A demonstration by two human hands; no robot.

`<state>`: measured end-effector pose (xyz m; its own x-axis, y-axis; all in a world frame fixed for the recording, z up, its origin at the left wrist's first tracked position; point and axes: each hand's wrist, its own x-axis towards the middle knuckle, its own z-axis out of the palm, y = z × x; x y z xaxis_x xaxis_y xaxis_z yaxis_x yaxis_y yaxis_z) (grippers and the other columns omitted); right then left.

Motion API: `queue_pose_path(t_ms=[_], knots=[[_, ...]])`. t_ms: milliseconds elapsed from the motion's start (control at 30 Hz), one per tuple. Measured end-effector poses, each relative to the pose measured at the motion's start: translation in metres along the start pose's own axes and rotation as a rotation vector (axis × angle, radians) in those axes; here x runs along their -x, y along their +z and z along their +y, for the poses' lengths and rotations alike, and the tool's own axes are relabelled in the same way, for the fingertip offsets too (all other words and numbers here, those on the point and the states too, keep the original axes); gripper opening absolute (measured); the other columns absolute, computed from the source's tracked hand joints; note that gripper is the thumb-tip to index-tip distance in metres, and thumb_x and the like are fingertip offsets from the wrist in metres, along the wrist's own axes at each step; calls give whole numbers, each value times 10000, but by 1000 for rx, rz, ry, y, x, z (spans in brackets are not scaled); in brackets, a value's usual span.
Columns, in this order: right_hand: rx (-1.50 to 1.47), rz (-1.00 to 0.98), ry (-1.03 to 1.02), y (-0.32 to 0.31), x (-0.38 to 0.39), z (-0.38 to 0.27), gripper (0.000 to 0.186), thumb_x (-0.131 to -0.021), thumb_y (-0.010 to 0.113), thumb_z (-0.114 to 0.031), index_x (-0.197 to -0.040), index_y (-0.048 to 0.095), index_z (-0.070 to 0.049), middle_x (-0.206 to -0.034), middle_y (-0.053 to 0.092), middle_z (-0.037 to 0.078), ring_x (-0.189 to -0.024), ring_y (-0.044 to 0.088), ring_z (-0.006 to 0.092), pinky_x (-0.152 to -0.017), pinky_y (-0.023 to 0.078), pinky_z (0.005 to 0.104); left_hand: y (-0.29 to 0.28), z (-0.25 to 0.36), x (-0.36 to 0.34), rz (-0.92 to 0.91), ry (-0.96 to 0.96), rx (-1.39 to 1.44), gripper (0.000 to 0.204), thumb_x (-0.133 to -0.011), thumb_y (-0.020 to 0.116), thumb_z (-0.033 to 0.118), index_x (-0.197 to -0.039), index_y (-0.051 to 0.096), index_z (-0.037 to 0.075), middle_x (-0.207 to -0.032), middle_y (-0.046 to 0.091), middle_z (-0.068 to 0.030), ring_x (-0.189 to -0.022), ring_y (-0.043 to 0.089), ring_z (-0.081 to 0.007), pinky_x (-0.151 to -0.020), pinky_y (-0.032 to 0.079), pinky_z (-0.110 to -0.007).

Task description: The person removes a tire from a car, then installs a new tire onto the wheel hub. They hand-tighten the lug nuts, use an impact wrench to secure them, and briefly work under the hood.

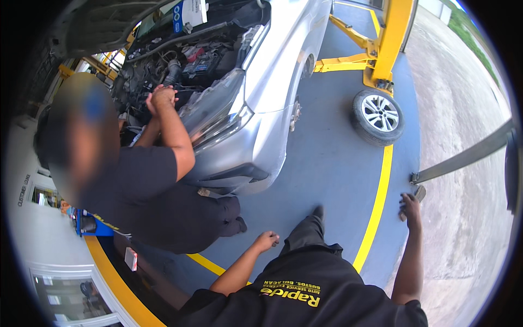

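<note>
My left hand [267, 241] hangs at my side with its fingers loosely curled in, and I see nothing in it. On the other side my right hand [411, 209] hangs over the floor's edge, its fingers bent but apart. Behind that hand, a brown block [420, 192] lies on the floor; the hand partly covers it, and nothing shows as held. Ahead stands a silver car [272, 122] with its hood [95, 30] raised and its engine bay [185, 65] exposed. The car's front hub [295, 113] is bare, without a wheel.
A co-worker [158, 201] in dark clothes leans over the engine bay at my left, hands together. A removed wheel [379, 115] lies on the blue floor beside the yellow lift post [389, 43]. A grey beam [463, 155] slants at the right. Yellow lines [378, 201] mark the floor.
</note>
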<state>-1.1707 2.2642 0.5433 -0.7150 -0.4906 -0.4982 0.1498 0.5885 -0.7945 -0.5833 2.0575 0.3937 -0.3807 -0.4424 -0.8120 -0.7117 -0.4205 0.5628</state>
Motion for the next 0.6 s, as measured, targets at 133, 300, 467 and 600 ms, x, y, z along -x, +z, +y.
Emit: queue_pose_path(t_ms=[133, 300, 467, 600], knots=[[31, -180, -151, 59, -120, -83, 321, -1020, 595, -278, -1160, 685, -4, -859, 671, 44, -699, 600, 122, -635, 479, 276, 32, 82, -52, 11, 7, 45, 372, -987, 689, 328, -1098, 674, -26, -920, 731, -127, -811, 694, -200, -743, 570, -364], [273, -531, 56, 147, -197, -104, 323, -1019, 624, -280, -1170, 687, -2, -874, 702, 75, -711, 634, 159, -666, 519, 321, 65, 162, -91, -122, -204, -105, 738, -932, 608, 679, -1044, 714, -42, -963, 745, -170, -827, 699, -272, -814, 561, -423], [603, -829, 87, 195, -266, -148, 342, -993, 652, -280, -1152, 698, 19, -935, 746, 113, -745, 692, 185, -662, 567, 358, 110, 197, -102, -52, -262, -187, 724, -932, 614, 672, -1056, 726, -32, -972, 741, -204, -885, 691, -319, -849, 533, -439], [812, -1031, -55, 239, -372, -153, 336, -978, 662, -297, -1072, 716, 21, -928, 752, 116, -717, 704, 186, -649, 570, 356, 138, 253, -109, -101, -210, 169, 561, -968, 647, 530, -1084, 725, -13, -991, 731, -172, -917, 695, -275, -876, 529, -403]])
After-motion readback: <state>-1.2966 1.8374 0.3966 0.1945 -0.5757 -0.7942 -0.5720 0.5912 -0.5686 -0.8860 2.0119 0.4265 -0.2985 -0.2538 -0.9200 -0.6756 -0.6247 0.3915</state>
